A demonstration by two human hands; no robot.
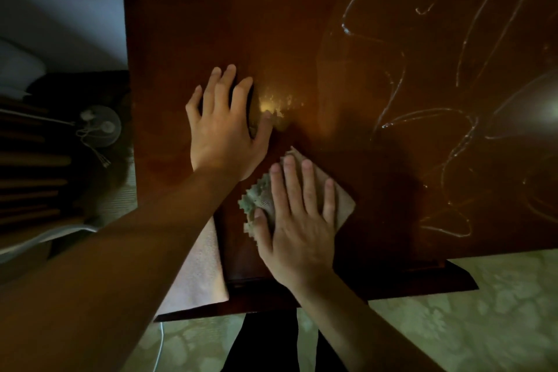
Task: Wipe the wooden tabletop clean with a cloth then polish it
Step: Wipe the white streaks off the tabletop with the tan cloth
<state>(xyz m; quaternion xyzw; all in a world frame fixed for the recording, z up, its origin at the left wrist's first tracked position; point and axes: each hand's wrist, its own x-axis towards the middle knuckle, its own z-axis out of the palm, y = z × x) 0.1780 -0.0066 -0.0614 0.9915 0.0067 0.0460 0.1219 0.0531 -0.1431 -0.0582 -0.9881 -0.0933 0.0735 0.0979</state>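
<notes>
Plainly the wiping is only partway: the cloth lies near the front edge of the table, pressed flat under the right hand with fingers straight. Pale looping streaks cover the right side, unwiped. The left hand rests spread and flat on the wood. A pinkish towel, perhaps a second cloth, sits half hidden under the left forearm.

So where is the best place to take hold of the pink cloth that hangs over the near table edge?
Probably the pink cloth at its free right border, approached from the right. It lies flat over the tabletop edge, and the left hand's forearm covers its left part.
</notes>
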